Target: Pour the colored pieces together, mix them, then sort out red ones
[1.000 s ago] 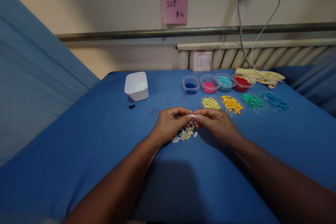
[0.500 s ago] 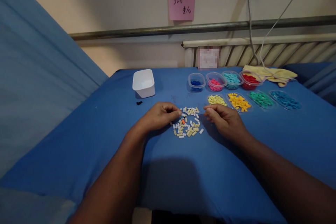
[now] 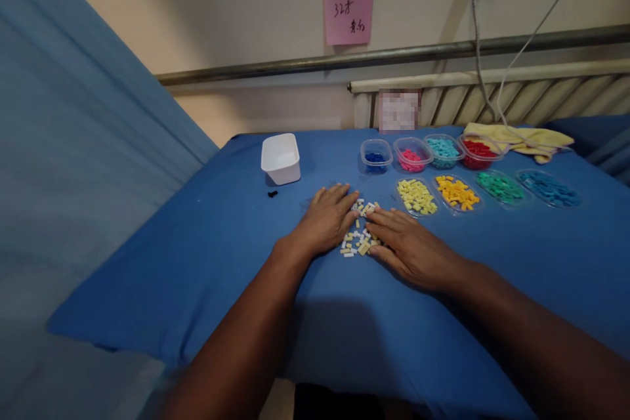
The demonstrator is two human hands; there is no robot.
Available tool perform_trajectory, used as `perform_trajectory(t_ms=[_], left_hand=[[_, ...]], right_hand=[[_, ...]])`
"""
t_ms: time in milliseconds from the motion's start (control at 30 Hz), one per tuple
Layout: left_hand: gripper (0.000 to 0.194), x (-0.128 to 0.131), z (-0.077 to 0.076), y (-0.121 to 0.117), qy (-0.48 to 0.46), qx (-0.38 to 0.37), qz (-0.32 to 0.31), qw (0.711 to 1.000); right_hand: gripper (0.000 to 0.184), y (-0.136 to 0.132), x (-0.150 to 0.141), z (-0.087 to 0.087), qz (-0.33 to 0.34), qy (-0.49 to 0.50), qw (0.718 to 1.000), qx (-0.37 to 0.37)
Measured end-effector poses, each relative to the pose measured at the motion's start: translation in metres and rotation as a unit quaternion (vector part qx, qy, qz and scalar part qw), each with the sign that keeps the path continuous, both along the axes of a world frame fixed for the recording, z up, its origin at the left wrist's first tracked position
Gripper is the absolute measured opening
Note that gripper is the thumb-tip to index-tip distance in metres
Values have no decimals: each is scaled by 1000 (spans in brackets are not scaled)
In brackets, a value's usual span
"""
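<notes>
White and pale yellow toy bricks [image 3: 363, 247] lie loose in a small heap on the blue cloth, between my two hands. My left hand [image 3: 329, 218] rests flat at the heap's left side, fingers stretched forward. From the right, my right hand [image 3: 408, 246] lies palm down with its fingers spread over the heap's right edge, hiding part of it. Neither hand shows anything gripped. A clear tub of pale yellow bricks [image 3: 417, 197] stands just beyond my right hand.
A white plastic tub [image 3: 280, 159] stands at the back left, a small black piece [image 3: 272, 194] before it. Tubs of blue [image 3: 375, 159], pink [image 3: 411, 159], light blue, red [image 3: 477, 153], orange [image 3: 457, 193], green and teal bricks fill the back right, near a yellow cloth [image 3: 516, 138].
Both hands have gone from pinched fingers above the heap's sides to flat, spread fingers on its edges. The orange piece in the heap no longer shows. The view has shifted slightly.
</notes>
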State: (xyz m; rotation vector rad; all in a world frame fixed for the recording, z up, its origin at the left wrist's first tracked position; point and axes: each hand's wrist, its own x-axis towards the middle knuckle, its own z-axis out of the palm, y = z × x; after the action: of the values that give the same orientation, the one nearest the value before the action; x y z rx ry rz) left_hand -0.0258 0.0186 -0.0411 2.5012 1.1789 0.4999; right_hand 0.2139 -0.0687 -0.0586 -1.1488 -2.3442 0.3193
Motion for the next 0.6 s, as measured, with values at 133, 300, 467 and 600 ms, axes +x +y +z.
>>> perform_trajectory(t_ms=[133,300,467,600], left_hand=[[44,-8,7,7,56,85,66,993],[23,-12,22,4,-7,87,37,995],[21,-17,44,-10,19,7,5,1000],[21,-27,51,-15,50,-33,0,998]], right_hand=[[32,2,-8,6,14,33,997,71],[23,-2,-15,15,93,11,991,91],[20,-6,0,18,51,26,995,80],[20,4,-11,17,-26,27,997,74]])
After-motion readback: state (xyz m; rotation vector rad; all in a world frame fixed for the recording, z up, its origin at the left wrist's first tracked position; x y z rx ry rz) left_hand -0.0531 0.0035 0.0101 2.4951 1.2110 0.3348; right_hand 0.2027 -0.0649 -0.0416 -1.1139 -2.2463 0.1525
